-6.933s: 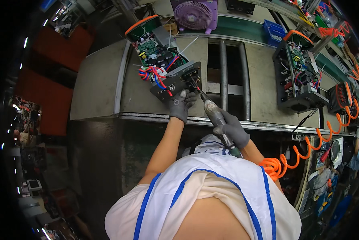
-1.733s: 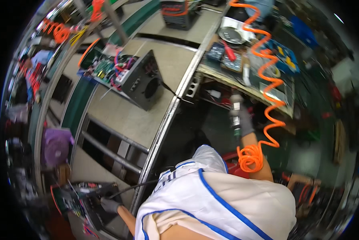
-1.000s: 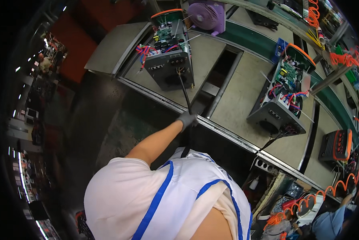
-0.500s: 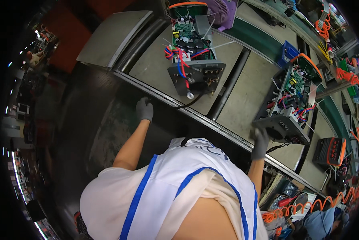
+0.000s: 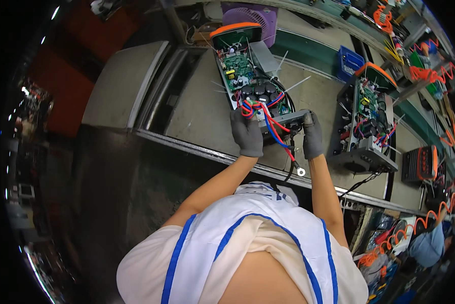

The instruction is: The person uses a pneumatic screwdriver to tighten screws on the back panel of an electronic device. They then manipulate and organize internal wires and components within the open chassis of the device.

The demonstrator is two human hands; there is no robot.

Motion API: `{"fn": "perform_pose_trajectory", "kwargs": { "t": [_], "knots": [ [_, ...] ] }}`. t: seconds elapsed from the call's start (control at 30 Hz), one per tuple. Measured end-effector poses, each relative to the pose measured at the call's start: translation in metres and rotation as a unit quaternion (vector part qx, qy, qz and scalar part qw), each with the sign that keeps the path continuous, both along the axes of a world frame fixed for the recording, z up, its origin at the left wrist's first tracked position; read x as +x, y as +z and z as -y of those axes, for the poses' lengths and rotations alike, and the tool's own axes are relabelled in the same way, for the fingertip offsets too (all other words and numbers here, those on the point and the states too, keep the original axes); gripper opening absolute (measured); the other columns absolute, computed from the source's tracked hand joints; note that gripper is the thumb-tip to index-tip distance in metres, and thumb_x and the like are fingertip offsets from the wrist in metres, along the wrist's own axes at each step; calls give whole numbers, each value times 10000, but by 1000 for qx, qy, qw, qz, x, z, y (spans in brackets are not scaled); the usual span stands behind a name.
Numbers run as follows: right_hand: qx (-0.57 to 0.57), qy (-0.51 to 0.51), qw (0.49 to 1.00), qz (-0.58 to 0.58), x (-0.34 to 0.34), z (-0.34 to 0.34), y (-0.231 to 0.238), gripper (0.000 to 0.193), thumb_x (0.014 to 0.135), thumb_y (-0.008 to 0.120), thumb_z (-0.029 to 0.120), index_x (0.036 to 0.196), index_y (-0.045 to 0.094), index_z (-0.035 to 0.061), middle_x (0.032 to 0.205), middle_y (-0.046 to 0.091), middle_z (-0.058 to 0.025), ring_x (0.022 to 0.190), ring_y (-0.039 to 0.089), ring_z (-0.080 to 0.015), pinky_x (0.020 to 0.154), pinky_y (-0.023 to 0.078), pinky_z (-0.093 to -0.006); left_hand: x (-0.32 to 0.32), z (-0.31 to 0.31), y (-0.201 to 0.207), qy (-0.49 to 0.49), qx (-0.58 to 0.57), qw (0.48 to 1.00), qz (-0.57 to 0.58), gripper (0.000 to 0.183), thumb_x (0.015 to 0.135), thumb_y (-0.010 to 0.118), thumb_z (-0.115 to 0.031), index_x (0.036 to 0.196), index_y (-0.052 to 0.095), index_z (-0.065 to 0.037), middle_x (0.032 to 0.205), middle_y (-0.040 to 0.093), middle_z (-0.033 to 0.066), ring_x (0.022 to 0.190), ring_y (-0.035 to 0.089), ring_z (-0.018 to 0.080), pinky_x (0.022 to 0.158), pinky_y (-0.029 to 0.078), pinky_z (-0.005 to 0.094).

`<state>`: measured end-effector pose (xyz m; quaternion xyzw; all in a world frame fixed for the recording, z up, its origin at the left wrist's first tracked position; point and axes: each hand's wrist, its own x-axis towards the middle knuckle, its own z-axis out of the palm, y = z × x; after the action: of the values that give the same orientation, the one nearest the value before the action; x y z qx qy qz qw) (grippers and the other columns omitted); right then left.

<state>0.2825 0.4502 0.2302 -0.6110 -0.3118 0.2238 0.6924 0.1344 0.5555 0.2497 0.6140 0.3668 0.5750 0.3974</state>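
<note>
An open-cased electronic power unit (image 5: 258,76) with an orange-topped end and a green circuit board sits on the workbench in front of me. My left hand (image 5: 246,136), in a grey glove, is closed on the near left corner of this unit. At the near right corner, my right hand (image 5: 312,137), gloved alike, grips the edge of the end panel (image 5: 286,117) with its thumb on top. Twisted red and blue cables (image 5: 274,129) hang over that panel between my hands. One ends in a ring terminal (image 5: 301,172). My fingertips under the unit are hidden.
A second open unit (image 5: 366,119) stands to the right, with a closed orange-and-black unit (image 5: 419,163) beyond it. Behind are a purple fan (image 5: 245,19) and a blue bin (image 5: 350,63). A metal rail (image 5: 187,148) runs along the bench's near edge. Orange coiled hoses (image 5: 424,218) hang at right.
My hands have come from apart, over the near edge, to both ends of the unit's near panel and closed on it. The unit has turned and its panel now shows mostly its top edge.
</note>
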Motion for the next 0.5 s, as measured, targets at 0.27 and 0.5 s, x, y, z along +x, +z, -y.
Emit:
{"fn": "perform_pose_trajectory", "kwargs": {
  "t": [0.27,0.5],
  "knots": [
    [-103,148,981,-72,-98,13,5,516,794,644,260,1211,497,-7,1063,572,-89,999,528,-179,902,401,-324,-81,-104,-46,-67,-151,958,236,226,747,576,63,953,589,-29,884,574,38,825,559,117,744,474,257],
    [-64,365,899,234,-157,-86,30,473,757,673,241,1170,552,43,1062,582,-151,959,584,-296,839,458,-367,-165,-298,-75,-200,-206,947,142,256,819,556,-156,1020,610,-7,813,576,24,703,527,92,613,439,225]
  ]
}}
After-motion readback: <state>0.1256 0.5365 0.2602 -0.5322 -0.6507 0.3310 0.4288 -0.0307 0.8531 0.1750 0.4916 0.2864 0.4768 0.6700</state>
